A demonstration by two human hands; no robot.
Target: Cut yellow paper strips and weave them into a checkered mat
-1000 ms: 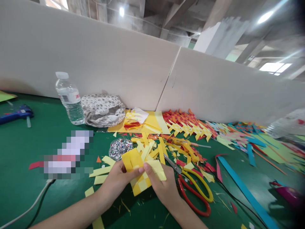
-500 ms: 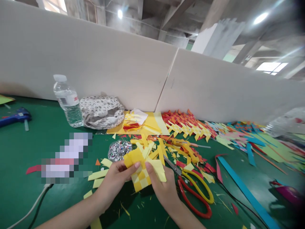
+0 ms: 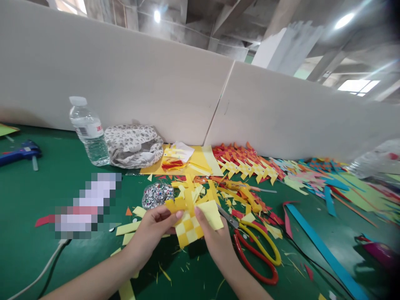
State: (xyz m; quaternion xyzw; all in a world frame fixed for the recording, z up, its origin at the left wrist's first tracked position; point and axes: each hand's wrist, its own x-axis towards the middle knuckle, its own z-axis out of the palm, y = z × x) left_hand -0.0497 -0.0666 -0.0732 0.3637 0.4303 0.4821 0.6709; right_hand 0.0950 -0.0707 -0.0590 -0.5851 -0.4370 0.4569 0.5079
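Observation:
A woven yellow paper piece [image 3: 189,228], checkered in dark and pale yellow, is held up between both hands above the table. My left hand [image 3: 161,227] pinches its left edge, thumb on the front. On the right side, my right hand [image 3: 214,233] grips it with the thumb in front, beside a pale yellow flap that sticks out to the right. Scissors [image 3: 254,246] with one red and one yellow handle lie right of my right hand. Behind the woven piece are loose yellow strips [image 3: 189,183] and a container of googly eyes [image 3: 158,195].
A water bottle [image 3: 89,131] and a patterned cloth bag [image 3: 134,146] stand by the partition [image 3: 140,75]. Woven red and yellow paper fish [image 3: 246,162] lie at the back. A yellow glue gun [image 3: 246,196], blue glue gun [image 3: 20,152] and blue strip [image 3: 325,250] are on the green table.
The woven paper has turned slightly, showing more of its checkered face. The pale flap has swung right and up. Both hands still hold the piece in nearly the same place.

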